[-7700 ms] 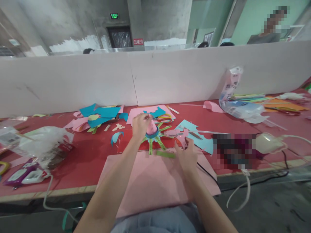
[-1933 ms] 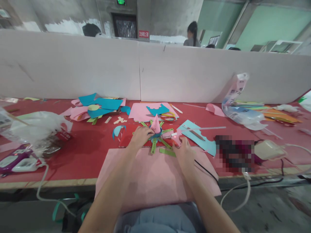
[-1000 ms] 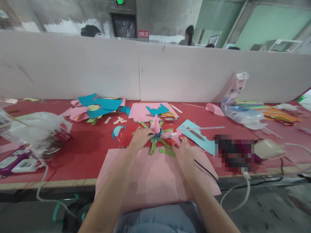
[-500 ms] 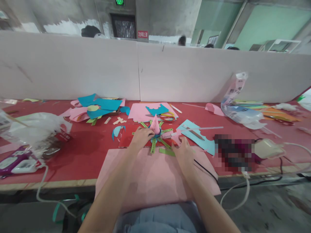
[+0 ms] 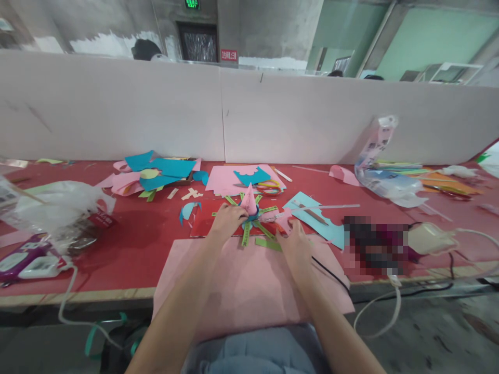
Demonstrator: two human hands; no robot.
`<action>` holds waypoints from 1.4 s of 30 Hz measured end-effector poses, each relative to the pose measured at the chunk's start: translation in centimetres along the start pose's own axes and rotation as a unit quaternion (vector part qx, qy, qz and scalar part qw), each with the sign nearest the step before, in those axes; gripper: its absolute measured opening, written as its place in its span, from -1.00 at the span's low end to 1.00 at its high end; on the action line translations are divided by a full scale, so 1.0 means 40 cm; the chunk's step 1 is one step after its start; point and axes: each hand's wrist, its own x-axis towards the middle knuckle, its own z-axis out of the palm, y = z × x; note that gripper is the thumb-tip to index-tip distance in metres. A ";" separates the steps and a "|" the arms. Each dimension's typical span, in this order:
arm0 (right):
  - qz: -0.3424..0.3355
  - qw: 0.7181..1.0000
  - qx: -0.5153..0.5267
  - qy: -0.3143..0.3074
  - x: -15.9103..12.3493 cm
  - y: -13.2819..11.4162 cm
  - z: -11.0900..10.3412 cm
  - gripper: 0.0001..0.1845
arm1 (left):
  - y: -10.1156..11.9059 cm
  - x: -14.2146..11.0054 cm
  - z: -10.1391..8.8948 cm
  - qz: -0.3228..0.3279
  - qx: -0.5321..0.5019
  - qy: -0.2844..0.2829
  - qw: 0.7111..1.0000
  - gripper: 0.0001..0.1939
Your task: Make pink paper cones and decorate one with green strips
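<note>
A pink paper cone (image 5: 248,201) stands upright on a blue round base, with green printed strips (image 5: 246,235) spreading out from it like rays over a red sheet (image 5: 202,222). The fingers of my left hand (image 5: 230,217) are closed on the cone's lower left side. On the right, my right hand (image 5: 295,239) grips a pink hot glue gun (image 5: 284,220), its nozzle pointing left at the cone's base. A black cord (image 5: 331,272) trails from under that hand. Beneath both forearms lies a large pink sheet (image 5: 249,285), with a loose green strip (image 5: 267,244) at its far edge.
Scissors (image 5: 268,188) and cut blue paper (image 5: 253,175) lie behind the cone. Light blue paper (image 5: 317,221) bearing a craft knife (image 5: 312,212) is to the right. Paper scraps (image 5: 156,174) and a plastic bag (image 5: 66,208) occupy the left. A white partition (image 5: 156,109) closes the back.
Hardly anything differs. Both hands keep their places at the cone and the glue gun; a head behind the partition has dropped out of sight.
</note>
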 end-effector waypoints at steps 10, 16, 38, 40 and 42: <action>0.003 1.000 -0.006 0.001 0.001 0.002 0.003 -0.65 | 0.002 0.000 -0.001 -0.007 -0.004 0.008 1.000 -0.86; 0.010 1.000 -0.013 -0.008 0.000 -0.003 -0.004 -0.63 | 0.008 0.001 -0.007 -0.015 -0.001 0.003 1.000 -0.86; 0.017 1.000 0.020 -0.010 0.001 -0.002 -0.001 -0.61 | -0.008 0.002 0.013 -0.002 -0.002 0.015 1.000 -0.85; 0.020 0.999 0.034 -0.013 0.001 -0.004 -0.004 -0.60 | -0.007 0.002 0.012 0.001 0.006 0.020 1.000 -0.88; 0.029 0.998 0.051 -0.017 0.004 -0.002 -0.006 -0.58 | -0.004 0.001 0.007 0.002 0.008 0.033 0.999 -0.91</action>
